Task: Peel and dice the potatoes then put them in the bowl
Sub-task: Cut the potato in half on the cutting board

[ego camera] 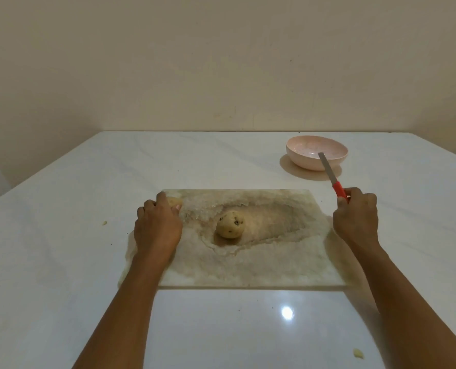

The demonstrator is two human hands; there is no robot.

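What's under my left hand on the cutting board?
A potato, only its far end showing beyond the left hand gripping it; the rest and the cutting board corner beneath are hidden.

Glossy table (61,262), worn board (248,267), matt potatoes.

From here the white table top looks like polished stone or a stone-look laminate, smooth enough to mirror a lamp as a bright spot. The board is pale and looks like plastic, its face scuffed rough and stained brown, with only the edges smooth. The peeled potato (230,225) is matt pale yellow with dark pits, and the second potato (175,201) at the board's far-left corner shows the same dull yellow. The bowl (301,158) is pink, smooth and lightly glossy, speckled inside; ceramic or plastic, I cannot tell. The knife (330,177) has a dull grey metal blade and a red handle that looks like plastic. The wall (221,62) is matt beige paint.
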